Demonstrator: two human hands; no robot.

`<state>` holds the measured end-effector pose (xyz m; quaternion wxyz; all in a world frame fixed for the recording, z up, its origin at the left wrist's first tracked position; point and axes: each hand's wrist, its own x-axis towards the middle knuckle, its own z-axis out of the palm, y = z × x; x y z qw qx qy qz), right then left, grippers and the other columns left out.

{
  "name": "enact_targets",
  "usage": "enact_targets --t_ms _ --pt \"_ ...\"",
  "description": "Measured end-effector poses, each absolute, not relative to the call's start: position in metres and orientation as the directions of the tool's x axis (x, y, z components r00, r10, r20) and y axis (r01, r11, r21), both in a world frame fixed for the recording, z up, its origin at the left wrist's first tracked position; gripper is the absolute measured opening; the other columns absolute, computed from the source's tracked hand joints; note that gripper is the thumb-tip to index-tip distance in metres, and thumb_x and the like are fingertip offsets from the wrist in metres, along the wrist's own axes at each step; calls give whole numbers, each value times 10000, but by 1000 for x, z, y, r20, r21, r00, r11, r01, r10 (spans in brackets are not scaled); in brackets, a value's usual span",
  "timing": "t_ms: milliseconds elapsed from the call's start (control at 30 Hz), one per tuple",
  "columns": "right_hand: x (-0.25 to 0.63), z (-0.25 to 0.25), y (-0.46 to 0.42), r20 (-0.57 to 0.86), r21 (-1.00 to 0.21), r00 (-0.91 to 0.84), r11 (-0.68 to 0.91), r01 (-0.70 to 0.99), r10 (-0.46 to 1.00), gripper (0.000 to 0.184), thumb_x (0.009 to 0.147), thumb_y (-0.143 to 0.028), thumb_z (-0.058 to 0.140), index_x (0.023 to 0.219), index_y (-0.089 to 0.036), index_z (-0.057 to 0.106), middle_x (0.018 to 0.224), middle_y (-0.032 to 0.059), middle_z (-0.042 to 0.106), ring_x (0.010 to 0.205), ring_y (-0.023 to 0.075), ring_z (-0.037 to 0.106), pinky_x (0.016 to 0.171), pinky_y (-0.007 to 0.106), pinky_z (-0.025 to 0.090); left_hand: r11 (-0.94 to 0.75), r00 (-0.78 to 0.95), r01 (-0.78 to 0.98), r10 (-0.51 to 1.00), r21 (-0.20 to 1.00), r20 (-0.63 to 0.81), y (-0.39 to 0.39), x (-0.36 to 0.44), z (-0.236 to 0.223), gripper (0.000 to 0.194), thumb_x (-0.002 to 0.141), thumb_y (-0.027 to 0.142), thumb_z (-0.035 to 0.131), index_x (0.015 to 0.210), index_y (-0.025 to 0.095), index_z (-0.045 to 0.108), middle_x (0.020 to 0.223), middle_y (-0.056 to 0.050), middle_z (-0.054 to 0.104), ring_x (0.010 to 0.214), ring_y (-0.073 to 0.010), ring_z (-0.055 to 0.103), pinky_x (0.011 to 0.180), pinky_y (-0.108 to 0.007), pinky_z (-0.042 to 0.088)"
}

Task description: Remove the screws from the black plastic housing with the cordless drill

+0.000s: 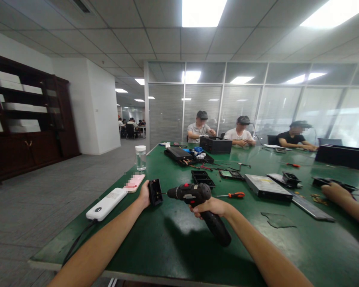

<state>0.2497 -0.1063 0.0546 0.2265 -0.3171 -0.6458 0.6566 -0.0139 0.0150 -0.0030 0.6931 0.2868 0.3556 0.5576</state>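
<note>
My right hand (208, 208) is closed around the grip of a black cordless drill (194, 193) with red details. The drill's chuck points left, and its thin bit reaches toward a small black plastic housing (155, 191). I cannot tell whether the bit touches it. That housing is gripped by my left hand (144, 195) and stands on edge, its open compartments facing the drill. Behind the drill, a black compartmented tray (203, 179) lies on the green table (179, 255). A screwdriver (236, 195) with an orange and black handle rests right of the drill.
A white power bank (106, 204), a pink phone (134, 183) and a clear jar (140, 158) line the left edge. An optical drive (268, 187) and a glass shard (278, 220) lie right. A co-worker's hand (336, 193) touches a black part; other people sit behind.
</note>
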Motion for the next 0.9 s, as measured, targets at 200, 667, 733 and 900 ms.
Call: enact_targets --t_ms 200,667,733,900 --pt "250 53 -104 -132 -991 -708 -74 111 694 324 612 -202 563 910 -113 472 653 13 471 564 78 453 519 220 367 207 124 -580 978 788 -166 14 -14 -3 353 625 474 364 623 149 500 522 -38 520 470 -188 513 483 -328 393" --pt "250 54 -105 -129 -991 -696 -69 115 706 360 594 -227 583 918 -113 477 656 11 480 574 80 460 547 229 371 212 137 -594 977 776 -162 11 -13 1 320 632 447 366 614 153 494 519 -35 518 466 -188 510 482 -335 392" --pt "250 53 -105 -126 -991 -698 -65 114 704 362 593 -229 583 918 -110 478 658 12 479 572 79 459 543 228 370 213 139 -595 977 775 -162 11 -13 1 320 632 446 364 617 154 493 518 -35 519 467 -188 510 484 -337 393" --pt "250 52 -104 -130 -991 -699 -69 114 703 352 602 -219 577 921 -111 476 650 13 476 573 82 458 532 224 367 204 109 -590 979 781 -173 11 -12 1 328 640 455 354 607 158 488 507 -36 513 448 -184 504 461 -326 390"
